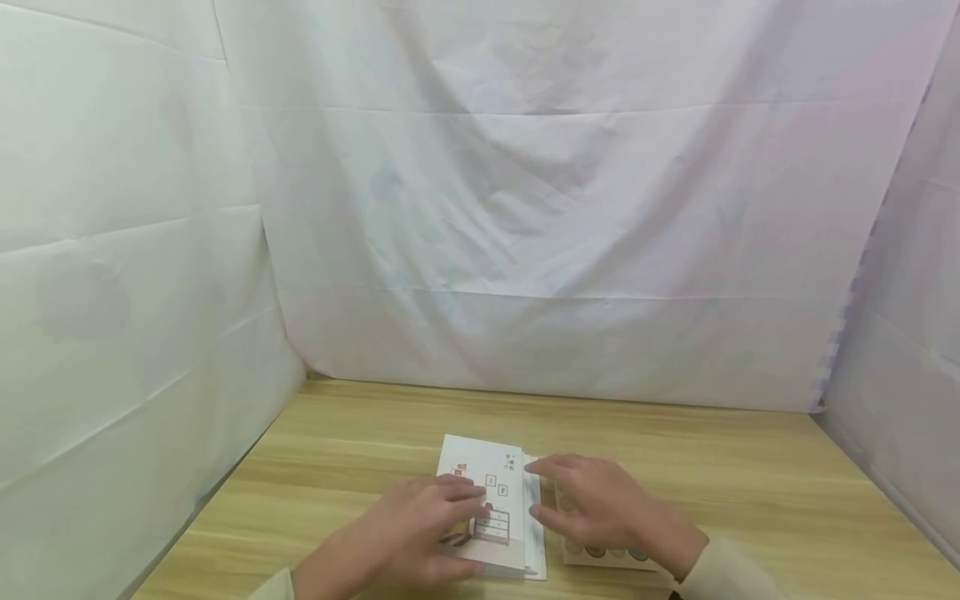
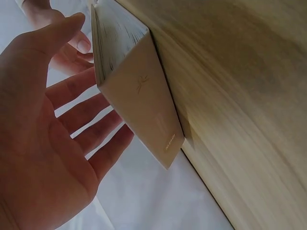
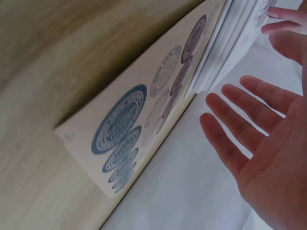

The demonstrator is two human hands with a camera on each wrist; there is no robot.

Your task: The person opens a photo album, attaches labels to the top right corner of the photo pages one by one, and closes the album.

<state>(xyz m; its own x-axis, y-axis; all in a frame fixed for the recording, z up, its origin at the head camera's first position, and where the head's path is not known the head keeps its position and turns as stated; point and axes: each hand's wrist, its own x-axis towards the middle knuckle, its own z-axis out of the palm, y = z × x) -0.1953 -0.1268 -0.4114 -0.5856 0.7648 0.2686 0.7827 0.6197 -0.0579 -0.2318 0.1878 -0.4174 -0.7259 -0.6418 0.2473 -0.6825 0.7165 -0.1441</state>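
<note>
A thick white book (image 1: 487,454) with line drawings on its cover lies on the table. My left hand (image 1: 420,529) extends over the left part of the cover, its fingers loosely spread and relaxed. In the left wrist view, those fingertips are right at the edge of the book's beige spine (image 2: 141,96). On the other side, my right hand (image 1: 596,504) reaches toward the page edge, fingers relaxed, with its fingertips at the book's right side. Below that hand lies a flat card (image 3: 148,112) printed with rows of round stamp-like designs, partly hidden by the hand in the head view.
The light wood-grain tabletop (image 1: 360,433) carries the book and the card near its front. White cloth (image 1: 525,208) hangs behind the table, with more cloth along the left (image 1: 112,292) and right sides.
</note>
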